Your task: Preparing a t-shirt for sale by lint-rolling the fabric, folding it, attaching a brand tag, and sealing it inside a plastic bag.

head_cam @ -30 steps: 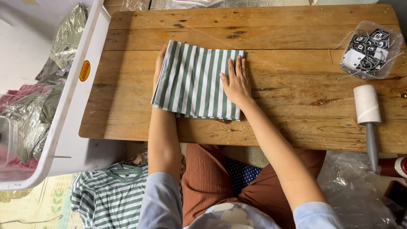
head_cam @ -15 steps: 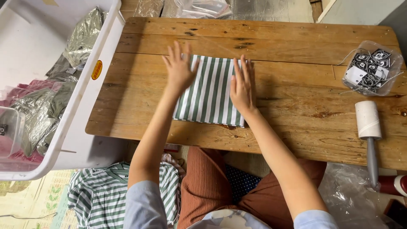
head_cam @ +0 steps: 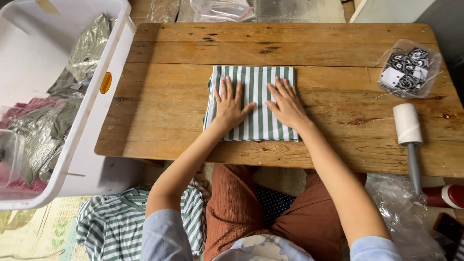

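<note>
A folded green-and-white striped garment (head_cam: 256, 79) lies flat in the middle of the wooden table (head_cam: 319, 48). My left hand (head_cam: 229, 104) rests palm down on its left half, fingers spread. Palm down on the right half lies my right hand (head_cam: 287, 102), fingers apart too. Both hands press on the cloth and hold nothing.
A large white bin (head_cam: 87, 121) with bagged clothes stands at the left. A clear tub of black-and-white tags (head_cam: 408, 67) and a lint roller (head_cam: 410, 133) sit at the table's right. Another striped shirt (head_cam: 121, 222) lies on the floor. Clear plastic bags (head_cam: 222, 8) lie beyond the far edge.
My left hand came out from under the cloth's left side and now lies flat on top. The right hand slid toward the middle. The garment looks squarer and neater.
</note>
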